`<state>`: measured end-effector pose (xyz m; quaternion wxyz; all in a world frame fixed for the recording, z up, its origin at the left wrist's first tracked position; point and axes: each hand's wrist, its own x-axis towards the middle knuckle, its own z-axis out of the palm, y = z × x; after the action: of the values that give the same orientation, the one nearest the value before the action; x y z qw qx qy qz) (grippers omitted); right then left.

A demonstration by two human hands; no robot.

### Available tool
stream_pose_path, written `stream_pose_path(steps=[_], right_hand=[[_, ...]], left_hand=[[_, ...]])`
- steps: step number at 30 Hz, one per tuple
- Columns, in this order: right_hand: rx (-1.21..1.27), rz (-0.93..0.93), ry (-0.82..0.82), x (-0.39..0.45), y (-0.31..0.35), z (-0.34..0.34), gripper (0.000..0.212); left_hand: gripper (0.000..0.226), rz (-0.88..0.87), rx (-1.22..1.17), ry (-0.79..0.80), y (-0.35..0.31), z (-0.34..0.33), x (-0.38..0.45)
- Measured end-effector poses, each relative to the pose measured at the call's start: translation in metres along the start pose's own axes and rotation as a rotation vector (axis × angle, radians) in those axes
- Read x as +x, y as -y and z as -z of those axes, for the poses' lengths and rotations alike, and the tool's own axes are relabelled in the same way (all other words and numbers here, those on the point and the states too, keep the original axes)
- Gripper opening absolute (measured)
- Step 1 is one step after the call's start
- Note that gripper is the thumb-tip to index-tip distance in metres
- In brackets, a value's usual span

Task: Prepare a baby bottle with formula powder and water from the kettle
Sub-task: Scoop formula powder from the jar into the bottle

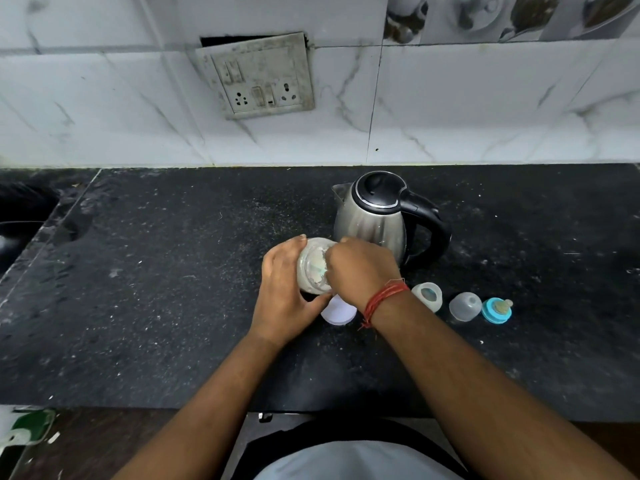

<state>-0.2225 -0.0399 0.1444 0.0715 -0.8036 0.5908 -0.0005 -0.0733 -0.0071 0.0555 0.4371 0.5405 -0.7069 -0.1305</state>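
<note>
My left hand grips a clear glass jar of formula powder, tilted toward me just in front of the kettle. The fingers of my right hand are pinched together inside the jar's mouth, on what looks like a pale teal scoop that is mostly hidden. The steel kettle, with black lid and handle, stands upright behind the jar. The open baby bottle stands to the right of my right wrist. Further right lie its clear cap and the blue ring with the teat.
A white round lid lies on the black stone counter under my hands. A socket panel is on the tiled wall behind. The counter's left edge drops to a dark sink area.
</note>
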Motion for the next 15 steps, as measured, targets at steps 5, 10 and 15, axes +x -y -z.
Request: stream_pose_path(steps=[5, 10, 15], right_hand=[[0.114, 0.04, -0.124, -0.006, 0.002, 0.008, 0.017], [0.153, 0.104, -0.308, -0.011, 0.006, 0.018, 0.014], [0.129, 0.124, -0.372, -0.008, 0.008, 0.016, 0.011]], left_hand=[[0.097, 0.078, -0.037, 0.008, -0.001, 0.003, 0.003], [0.095, 0.124, -0.087, -0.011, -0.003, 0.009, 0.004], [0.096, 0.138, -0.119, -0.017, -0.004, 0.012, 0.006]])
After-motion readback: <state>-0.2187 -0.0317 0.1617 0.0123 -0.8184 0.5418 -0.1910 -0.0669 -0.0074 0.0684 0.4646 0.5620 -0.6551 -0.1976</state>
